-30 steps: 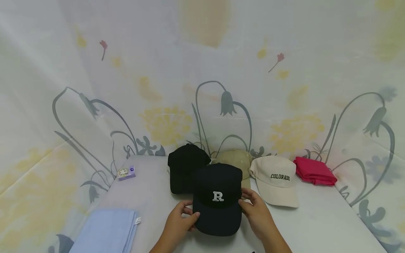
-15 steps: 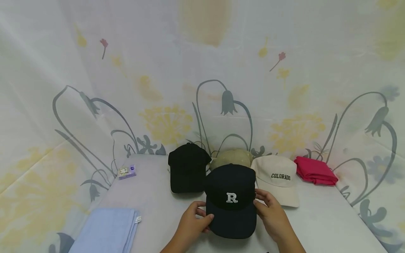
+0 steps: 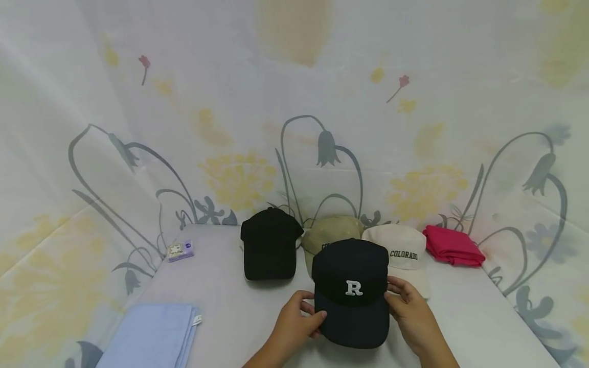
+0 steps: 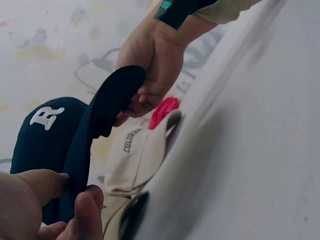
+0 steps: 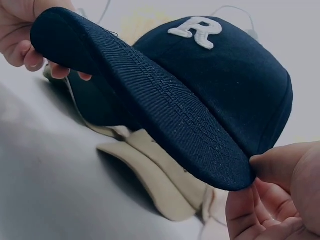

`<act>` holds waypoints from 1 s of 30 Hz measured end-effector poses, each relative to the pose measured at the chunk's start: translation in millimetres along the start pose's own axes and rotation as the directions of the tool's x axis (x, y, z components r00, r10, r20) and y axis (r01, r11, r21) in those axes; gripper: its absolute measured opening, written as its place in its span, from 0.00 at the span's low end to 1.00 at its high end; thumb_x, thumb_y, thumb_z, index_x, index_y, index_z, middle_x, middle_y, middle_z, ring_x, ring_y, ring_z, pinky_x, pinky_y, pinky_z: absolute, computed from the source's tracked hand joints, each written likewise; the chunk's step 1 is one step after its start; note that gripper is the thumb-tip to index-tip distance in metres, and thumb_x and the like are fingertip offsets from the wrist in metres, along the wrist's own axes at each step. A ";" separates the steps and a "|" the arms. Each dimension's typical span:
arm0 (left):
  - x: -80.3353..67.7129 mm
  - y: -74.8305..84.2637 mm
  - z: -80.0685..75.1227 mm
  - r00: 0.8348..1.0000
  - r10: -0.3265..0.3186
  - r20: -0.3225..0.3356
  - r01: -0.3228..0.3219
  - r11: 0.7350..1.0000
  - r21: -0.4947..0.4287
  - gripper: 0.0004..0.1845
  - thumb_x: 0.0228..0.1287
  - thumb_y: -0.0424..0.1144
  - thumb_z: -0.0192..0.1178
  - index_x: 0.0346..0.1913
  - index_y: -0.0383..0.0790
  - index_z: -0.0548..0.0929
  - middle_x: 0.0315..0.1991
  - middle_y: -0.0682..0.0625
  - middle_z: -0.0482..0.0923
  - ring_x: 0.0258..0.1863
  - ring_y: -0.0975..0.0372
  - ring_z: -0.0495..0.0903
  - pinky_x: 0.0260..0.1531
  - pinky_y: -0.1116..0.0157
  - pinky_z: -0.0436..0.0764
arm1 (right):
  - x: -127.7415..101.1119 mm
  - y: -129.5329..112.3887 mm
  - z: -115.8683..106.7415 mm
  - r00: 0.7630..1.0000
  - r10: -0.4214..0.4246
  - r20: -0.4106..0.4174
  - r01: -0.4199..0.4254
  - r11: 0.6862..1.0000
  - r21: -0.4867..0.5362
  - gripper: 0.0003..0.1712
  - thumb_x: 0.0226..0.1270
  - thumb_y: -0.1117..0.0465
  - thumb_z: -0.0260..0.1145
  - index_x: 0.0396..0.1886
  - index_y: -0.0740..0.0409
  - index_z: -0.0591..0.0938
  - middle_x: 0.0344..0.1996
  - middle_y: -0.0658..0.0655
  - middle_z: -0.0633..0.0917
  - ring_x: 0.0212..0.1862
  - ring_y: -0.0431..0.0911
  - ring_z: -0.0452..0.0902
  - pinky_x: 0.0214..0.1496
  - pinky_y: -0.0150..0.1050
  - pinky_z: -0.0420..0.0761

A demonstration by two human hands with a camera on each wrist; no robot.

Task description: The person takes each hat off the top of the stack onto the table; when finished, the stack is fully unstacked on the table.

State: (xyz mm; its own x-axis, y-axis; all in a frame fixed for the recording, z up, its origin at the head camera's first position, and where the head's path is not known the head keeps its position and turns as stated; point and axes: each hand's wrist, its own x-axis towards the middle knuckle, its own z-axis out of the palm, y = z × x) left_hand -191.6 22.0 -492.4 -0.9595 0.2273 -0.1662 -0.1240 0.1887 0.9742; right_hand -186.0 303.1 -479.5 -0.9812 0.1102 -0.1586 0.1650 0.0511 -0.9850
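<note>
Two hands hold a dark blue cap (image 3: 352,291) with a white letter R on its front. The cap is just above the tabletop (image 3: 230,306), close to the person. The landmark here is the cream cap (image 3: 405,255) with the word COLORADO on it. The dark blue cap is in front of the cream cap and a little to its left, and it hides part of it.

The left hand (image 3: 296,319) pinches the left edge of the brim, thumb on top and fingers under. The right hand (image 3: 409,312) pinches the right edge the same way. So each grip is narrow and closed on the brim. In the right wrist view the brim (image 5: 150,100) is lifted off the tabletop and the cream cap's brim lies under it.

To do this step well, I think both hands should hold the brim edges evenly, so the cap stays level. A light pinch looks like enough, because the cap is soft and a hard squeeze could bend the brim. It should stay clear of the cream cap so that one is not pushed.

A tan cap (image 3: 329,236) sits left of the cream cap, mostly hidden. A black cap (image 3: 269,248) sits further left. A folded red cloth (image 3: 453,246) lies right of the cream cap. A folded light blue cloth (image 3: 152,335) and a small purple packet (image 3: 180,251) are far to its left.
</note>
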 end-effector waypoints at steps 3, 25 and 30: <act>1.8 2.8 7.2 1.000 0.007 0.014 -0.007 1.000 0.003 0.27 0.65 0.37 0.74 0.63 0.36 0.76 0.36 0.48 0.78 0.21 0.61 0.83 0.26 0.63 0.86 | -2.6 -1.5 -7.7 1.000 0.005 -0.013 -0.005 1.000 -0.018 0.30 0.84 0.66 0.53 0.79 0.63 0.58 0.67 0.62 0.68 0.53 0.39 0.80 0.55 0.30 0.82; 12.0 9.9 45.2 0.996 -0.010 0.085 0.009 1.000 0.015 0.24 0.65 0.37 0.74 0.60 0.39 0.76 0.35 0.50 0.77 0.21 0.62 0.82 0.26 0.65 0.85 | -9.5 4.2 -48.5 0.994 0.076 -0.080 -0.083 0.992 -0.089 0.34 0.85 0.62 0.54 0.82 0.62 0.54 0.70 0.62 0.65 0.54 0.35 0.78 0.54 0.26 0.80; 15.4 10.5 53.3 0.994 -0.018 0.104 0.014 0.999 0.034 0.24 0.65 0.38 0.74 0.60 0.39 0.76 0.34 0.50 0.77 0.21 0.62 0.83 0.27 0.65 0.84 | -12.4 5.8 -56.6 0.990 0.100 -0.102 -0.110 0.990 -0.091 0.35 0.85 0.61 0.54 0.83 0.61 0.53 0.74 0.63 0.62 0.55 0.33 0.76 0.53 0.23 0.79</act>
State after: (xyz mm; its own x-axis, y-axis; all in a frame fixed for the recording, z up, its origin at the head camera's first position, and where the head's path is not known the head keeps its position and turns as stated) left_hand -194.1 78.3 -492.9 -0.9258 0.3217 -0.1986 -0.1292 0.2244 0.9659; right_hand -167.3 358.2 -479.4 -0.9443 0.2155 -0.2487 0.2799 0.1288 -0.9513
